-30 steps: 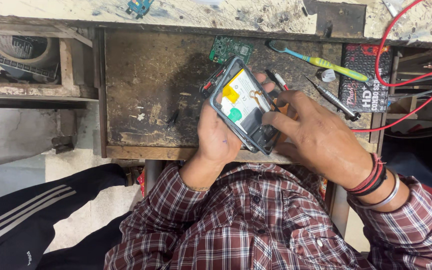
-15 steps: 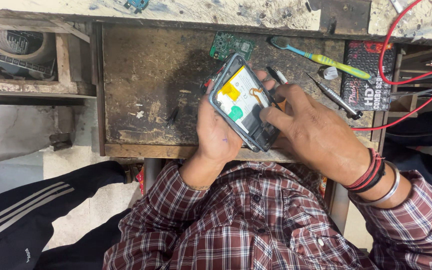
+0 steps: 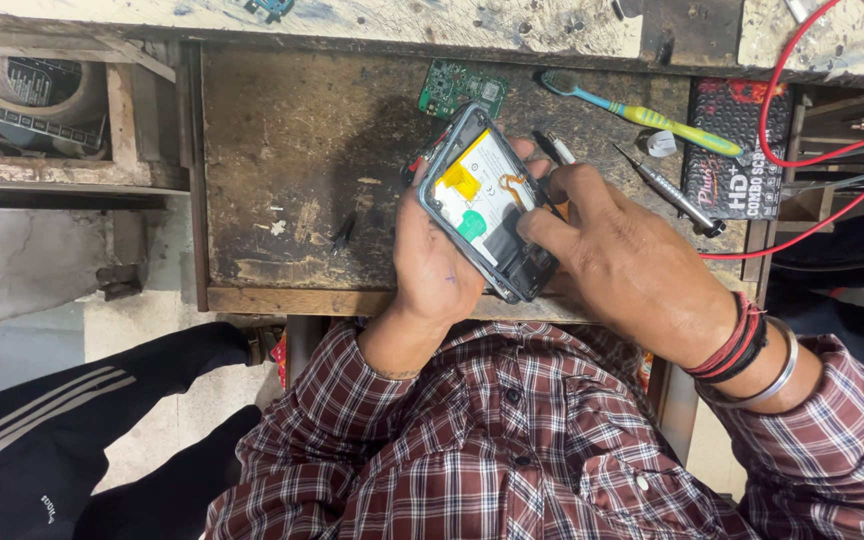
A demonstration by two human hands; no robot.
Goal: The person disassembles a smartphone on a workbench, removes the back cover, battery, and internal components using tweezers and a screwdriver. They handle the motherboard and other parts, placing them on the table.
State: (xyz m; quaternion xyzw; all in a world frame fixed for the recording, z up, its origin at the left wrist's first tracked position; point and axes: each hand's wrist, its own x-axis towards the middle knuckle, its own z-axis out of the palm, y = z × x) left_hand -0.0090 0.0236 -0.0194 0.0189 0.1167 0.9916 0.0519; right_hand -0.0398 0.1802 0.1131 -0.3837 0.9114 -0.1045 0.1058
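Opened phone held over the bench, both hands on it.

Left hand is wrapped around the phone's left edge, back facing up, tilted, raised off the wood, probably so the internals face the eyes. Right hand is closed down on the phone's lower right; fingertips press by the orange flex, a thin dark tool seems pinched between them, can't tell for sure. Green board lies just above the phone, toothbrush and screwdriver to the right, all within reach. Red wire loops at far right.
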